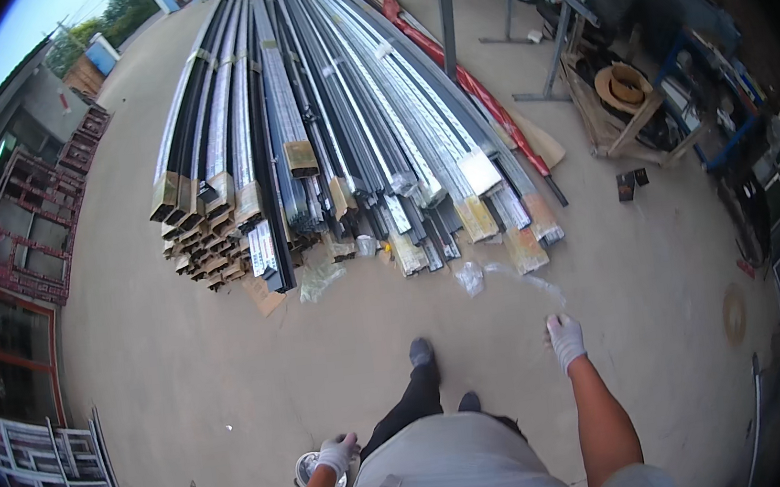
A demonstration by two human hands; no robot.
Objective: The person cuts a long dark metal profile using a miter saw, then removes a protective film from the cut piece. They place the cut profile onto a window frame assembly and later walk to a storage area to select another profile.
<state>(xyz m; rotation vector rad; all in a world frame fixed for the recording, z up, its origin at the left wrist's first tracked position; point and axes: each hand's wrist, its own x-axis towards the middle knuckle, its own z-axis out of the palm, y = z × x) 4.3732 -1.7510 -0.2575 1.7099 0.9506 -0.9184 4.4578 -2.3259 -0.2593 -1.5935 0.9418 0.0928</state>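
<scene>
My left hand (339, 453), in a whitish glove, is low beside my hip, its fingers curled at the edge of a round white-and-silver object (307, 468). That object is partly covered by the hand and forearm, and its kind is unclear. Out to the right, my right hand (565, 340) is closed, also gloved; whatever it may hold is too small to make out. A thin clear plastic strip (541, 286) trails just beyond its fingers, but I cannot tell whether they touch. Ahead lies a large stack of long metal profiles (336, 105), several with yellowish-wrapped ends.
Crumpled clear plastic (470, 279) lies before the stack. A long red-wrapped bundle (489, 102) runs along its right side. Farther right are a metal stand (554, 61) and a wooden crate (602, 123) with a straw hat (623, 85). Metal frames (57, 483) lean at the left.
</scene>
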